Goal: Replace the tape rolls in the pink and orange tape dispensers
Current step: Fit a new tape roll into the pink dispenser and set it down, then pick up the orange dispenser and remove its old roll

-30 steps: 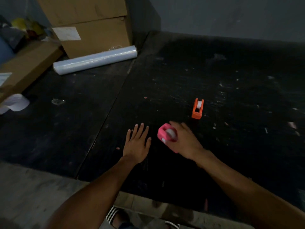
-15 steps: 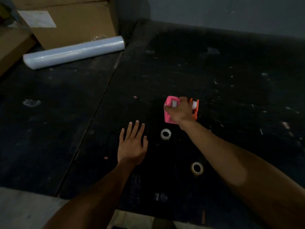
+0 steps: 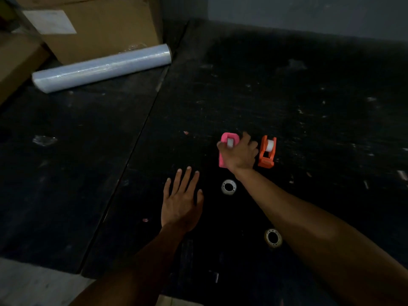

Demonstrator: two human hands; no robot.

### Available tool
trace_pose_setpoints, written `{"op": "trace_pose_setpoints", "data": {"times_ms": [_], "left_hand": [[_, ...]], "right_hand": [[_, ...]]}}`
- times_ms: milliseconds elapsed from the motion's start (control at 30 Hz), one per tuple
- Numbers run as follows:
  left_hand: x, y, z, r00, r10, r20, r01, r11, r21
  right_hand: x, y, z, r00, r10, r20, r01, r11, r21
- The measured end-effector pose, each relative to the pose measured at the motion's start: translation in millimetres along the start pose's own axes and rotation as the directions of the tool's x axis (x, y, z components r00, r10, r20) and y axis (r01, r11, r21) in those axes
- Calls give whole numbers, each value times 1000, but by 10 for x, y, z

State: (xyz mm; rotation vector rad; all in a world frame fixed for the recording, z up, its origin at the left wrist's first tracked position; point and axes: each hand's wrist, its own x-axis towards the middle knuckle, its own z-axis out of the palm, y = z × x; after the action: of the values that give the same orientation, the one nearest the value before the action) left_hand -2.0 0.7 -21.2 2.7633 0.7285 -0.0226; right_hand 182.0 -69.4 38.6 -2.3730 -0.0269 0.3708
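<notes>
My right hand point(image 3: 239, 154) grips the pink tape dispenser point(image 3: 227, 142), which holds a white roll and stands on the black table just left of the orange tape dispenser point(image 3: 267, 151). The orange one also carries a white roll and stands free. My left hand point(image 3: 181, 202) lies flat on the table with fingers spread, holding nothing. A loose tape roll point(image 3: 229, 187) lies flat between my two hands. A second loose tape roll point(image 3: 273, 237) lies nearer to me, beside my right forearm.
A long roll of clear stretch film point(image 3: 101, 68) lies at the back left in front of cardboard boxes point(image 3: 95, 25). The black table point(image 3: 309, 107) is scratched and speckled with scraps. Its front edge point(image 3: 84, 270) meets pale floor at the lower left.
My right hand carried the pink dispenser away from me and set it next to the orange one. The left hand stayed flat. The view shifted, revealing two loose rolls.
</notes>
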Motion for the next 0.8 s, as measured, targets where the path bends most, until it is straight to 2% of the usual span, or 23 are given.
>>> {"op": "trace_pose_setpoints", "data": {"times_ms": [67,133,200,300,500,700,800], "left_hand": [[-1,3,-15,1000,0,13,0,1000,3],[1,10,-30,1000,3,15,-3,1000,3],[5,13,-35,1000,4,22,-4,1000,4],[-1,11,-37,1000,-2,27,2,1000,11],[0,40,-60,999,-20,37,20,1000,14],[0,37,-61,1000,-22,18,22,999,-33],[-22,42,-78,1000,-13,-3,12,999,-41]], "right_hand": [[-18,25,-76,985,-108,-137,108,994,-9],[-2,57,-184,940,-207,-270,196,978,-66],[55,100,-295,917,-233,-325,185,968,-170],[171,229,-391,941,-134,-311,47,961,-271],[276,506,-448,970,125,-207,-151,982,-116],[191,562,-652,983,123,-134,-130,990,-47],[20,545,-744,989,100,-112,-94,994,60]]}}
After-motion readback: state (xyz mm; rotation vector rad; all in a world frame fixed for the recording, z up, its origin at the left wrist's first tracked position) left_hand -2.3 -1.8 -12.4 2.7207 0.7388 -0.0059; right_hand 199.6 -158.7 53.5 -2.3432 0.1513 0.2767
